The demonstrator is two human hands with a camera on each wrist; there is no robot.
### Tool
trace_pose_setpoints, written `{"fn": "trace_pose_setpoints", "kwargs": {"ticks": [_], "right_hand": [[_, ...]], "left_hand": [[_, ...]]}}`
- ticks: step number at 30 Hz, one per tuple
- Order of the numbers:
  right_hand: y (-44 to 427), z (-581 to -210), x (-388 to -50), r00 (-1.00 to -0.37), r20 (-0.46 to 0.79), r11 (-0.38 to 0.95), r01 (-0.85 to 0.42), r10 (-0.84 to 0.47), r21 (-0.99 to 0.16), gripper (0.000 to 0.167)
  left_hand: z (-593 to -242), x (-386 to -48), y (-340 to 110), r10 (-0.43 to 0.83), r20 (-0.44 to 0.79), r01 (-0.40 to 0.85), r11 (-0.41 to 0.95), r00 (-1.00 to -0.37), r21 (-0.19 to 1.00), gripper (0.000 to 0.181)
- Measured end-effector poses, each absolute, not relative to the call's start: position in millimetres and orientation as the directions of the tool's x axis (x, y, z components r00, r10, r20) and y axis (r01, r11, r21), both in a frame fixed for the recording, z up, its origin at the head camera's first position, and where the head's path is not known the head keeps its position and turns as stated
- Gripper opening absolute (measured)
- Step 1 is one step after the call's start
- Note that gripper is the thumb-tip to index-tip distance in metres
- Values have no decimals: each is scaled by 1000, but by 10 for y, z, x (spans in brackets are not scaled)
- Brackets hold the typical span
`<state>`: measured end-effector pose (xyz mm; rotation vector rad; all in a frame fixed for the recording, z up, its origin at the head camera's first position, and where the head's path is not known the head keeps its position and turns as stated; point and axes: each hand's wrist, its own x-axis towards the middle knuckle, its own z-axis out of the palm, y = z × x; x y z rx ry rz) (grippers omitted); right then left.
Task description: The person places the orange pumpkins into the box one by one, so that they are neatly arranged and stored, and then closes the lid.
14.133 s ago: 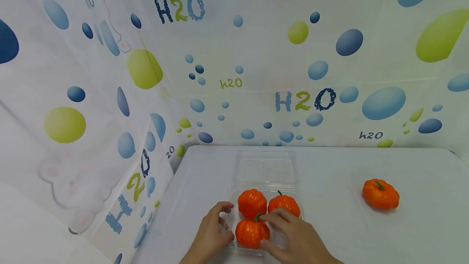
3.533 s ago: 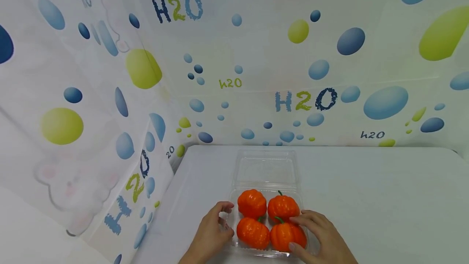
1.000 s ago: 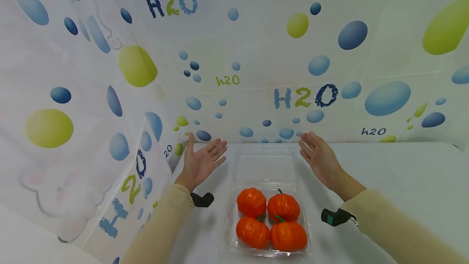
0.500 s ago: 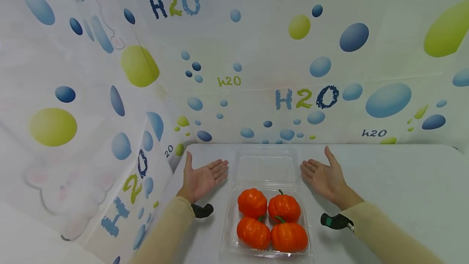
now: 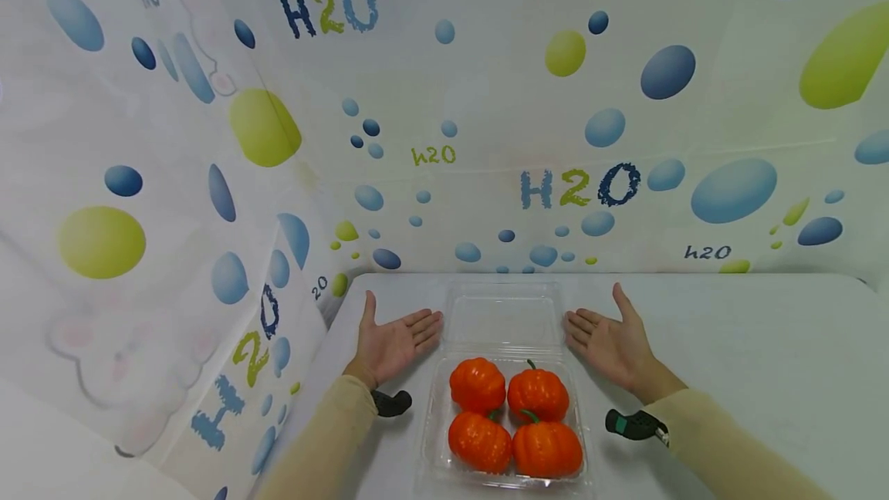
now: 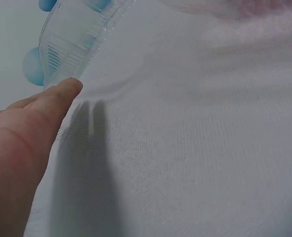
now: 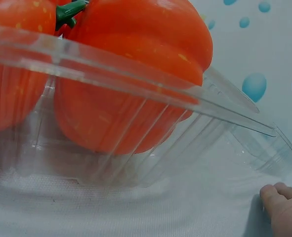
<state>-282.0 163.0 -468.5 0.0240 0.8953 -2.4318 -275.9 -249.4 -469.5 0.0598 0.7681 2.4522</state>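
A clear plastic clamshell box stands on the white table, its lid folded back flat behind it. Several orange toy-like pumpkins with green stems fill its base, among them a back-right pumpkin and a front-left pumpkin. My left hand lies palm up with straight fingers at the lid's left edge; whether the fingertips touch it I cannot tell. Mirroring it, my right hand points its straight fingers at the lid's right edge. Neither holds anything. The right wrist view shows a pumpkin through the box wall.
White cloth covers the table, which reaches out to the right. A white curtain printed with blue and green dots hangs behind and along the left side. Dark wrist cameras sit under both sleeves.
Earlier, one pumpkin lay on the table at right; now it sits front right in the box. Both hands have left the pumpkins, risen beyond the box, then lowered beside the lid, palms turned up.
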Motion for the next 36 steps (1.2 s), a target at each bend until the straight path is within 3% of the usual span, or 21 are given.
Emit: {"fn": "trace_pose_setpoints", "kwargs": {"ticks": [20, 36], "right_hand": [[1598, -4711, -2824, -844, -185, -612, 500, -504, -612, 114], [1560, -4656, -2807, -866, -136, -638, 451, -481, -624, 106]], "left_hand": [[-4672, -2797, -2440, 572, -120, -532, -637, -811, 558, 126], [-4637, -2821, -2404, 540, -127, -515, -667, -832, 538, 129]]}}
